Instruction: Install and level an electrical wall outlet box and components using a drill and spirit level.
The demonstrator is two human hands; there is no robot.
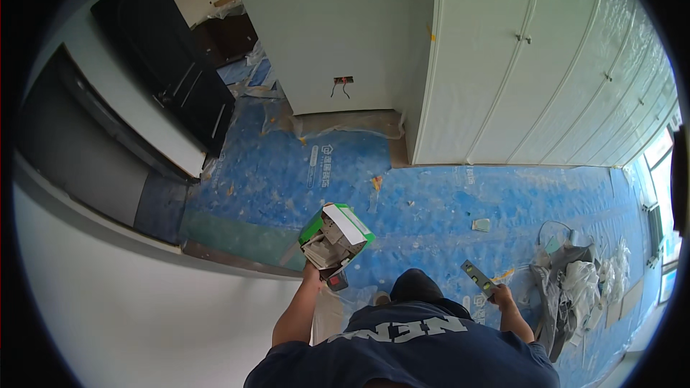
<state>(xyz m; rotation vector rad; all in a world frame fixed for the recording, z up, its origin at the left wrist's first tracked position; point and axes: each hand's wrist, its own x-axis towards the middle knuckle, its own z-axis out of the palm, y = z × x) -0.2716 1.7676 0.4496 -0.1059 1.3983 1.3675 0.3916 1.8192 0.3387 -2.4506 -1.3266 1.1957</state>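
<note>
My left hand point(312, 271) is closed at the lower corner of an open green and white cardboard box point(354, 228). Inside the box lie several pale grey pieces point(327, 246) whose kind I cannot make out. A dark block with a red patch point(336, 281) shows right beside that hand, under the box's edge; whether my fingers also grip it is hidden. Off to the right, my right hand point(501, 294) is wrapped round one end of a short grey spirit level point(477, 276) with yellow-green vials. The level points away and to the left, above the floor.
Blue protective sheeting point(431, 208) covers the floor. Plastic-wrapped pale cabinets point(496, 65) stand far right. Crumpled plastic and grey sheeting point(575, 287) lie in a heap at right. Wires hang from a wall box point(343, 80). A black door point(169, 57) stands at far left.
</note>
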